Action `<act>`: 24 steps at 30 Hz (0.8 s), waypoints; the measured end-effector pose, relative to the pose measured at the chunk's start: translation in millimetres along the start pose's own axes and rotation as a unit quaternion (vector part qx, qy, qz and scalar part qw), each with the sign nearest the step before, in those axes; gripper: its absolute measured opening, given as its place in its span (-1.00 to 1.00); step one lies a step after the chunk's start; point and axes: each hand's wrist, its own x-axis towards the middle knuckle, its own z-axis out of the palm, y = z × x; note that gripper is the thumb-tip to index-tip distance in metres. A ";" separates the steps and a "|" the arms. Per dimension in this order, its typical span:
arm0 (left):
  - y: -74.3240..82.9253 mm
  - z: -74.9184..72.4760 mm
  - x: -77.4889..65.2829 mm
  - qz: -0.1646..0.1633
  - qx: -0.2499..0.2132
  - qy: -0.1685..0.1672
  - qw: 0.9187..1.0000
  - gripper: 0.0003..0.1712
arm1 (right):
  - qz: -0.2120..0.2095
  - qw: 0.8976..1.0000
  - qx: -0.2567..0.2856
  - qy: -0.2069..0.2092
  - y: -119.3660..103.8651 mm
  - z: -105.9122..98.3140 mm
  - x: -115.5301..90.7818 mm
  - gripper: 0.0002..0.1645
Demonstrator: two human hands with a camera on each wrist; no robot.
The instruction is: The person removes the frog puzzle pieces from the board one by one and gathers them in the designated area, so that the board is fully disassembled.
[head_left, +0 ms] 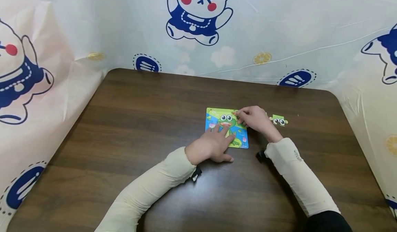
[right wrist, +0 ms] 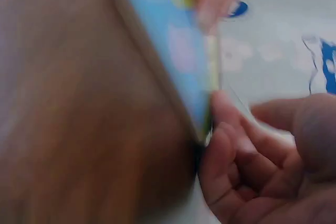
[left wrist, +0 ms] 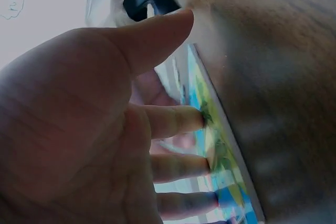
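Note:
A square frog puzzle (head_left: 212, 118), green above and blue below, lies on the wooden table. My left hand (head_left: 214, 145) reaches over its lower left side with fingers spread, fingertips resting on the picture; in the left wrist view those fingers (left wrist: 176, 118) are straight and the thumb stands off the board. At the puzzle's upper right corner, my right hand (head_left: 252, 117) pinches with curled fingers and covers that corner. The right wrist view is blurred, with the curled fingers (right wrist: 223, 150) close round the board's corner. Just right of this hand lies a green puzzle piece (head_left: 278, 120) with two eyes.
The brown table (head_left: 149, 115) extends on all sides of the puzzle. A pale printed cloth (head_left: 124, 25) with cartoon figures hangs along the back and both sides. Black straps (head_left: 262, 156) sit at both wrists, below the light sleeves.

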 end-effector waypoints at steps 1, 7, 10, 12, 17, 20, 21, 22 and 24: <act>0.6 -0.4 0.5 0.002 -0.001 0.001 1.000 0.00 | 0.002 1.000 0.009 0.002 0.6 -0.4 -1.0 -0.54; 1.2 -2.8 2.2 0.006 0.001 0.012 1.000 0.00 | -0.011 0.999 -0.007 0.042 3.2 -4.4 -3.5 -0.52; -0.8 -1.8 1.4 -0.002 0.002 0.010 1.000 0.00 | 0.002 1.000 -0.004 0.013 3.6 -2.3 -1.0 -0.52; -1.4 -1.7 1.1 -0.001 -0.001 0.011 1.000 0.00 | 0.012 1.000 0.002 0.008 4.8 -1.1 0.2 -0.54; -1.2 -2.2 1.6 0.005 -0.005 0.011 1.000 -0.01 | 0.007 0.999 -0.016 0.030 6.7 1.2 0.4 -0.56; -1.2 -2.6 0.9 0.002 -0.005 0.007 1.000 0.00 | -0.013 0.998 -0.044 0.035 5.4 3.1 0.0 -0.58; -1.2 -2.8 0.8 0.002 -0.005 0.007 1.000 0.00 | -0.020 0.998 -0.053 0.037 4.6 3.6 0.0 -0.58; -1.4 -2.7 1.0 0.001 -0.005 0.007 1.000 -0.01 | -0.026 0.997 -0.061 0.039 3.4 4.0 0.0 -0.59; -1.7 -3.1 0.8 0.001 -0.007 0.007 1.000 -0.01 | -0.036 0.996 -0.073 0.041 1.6 4.6 0.5 -0.60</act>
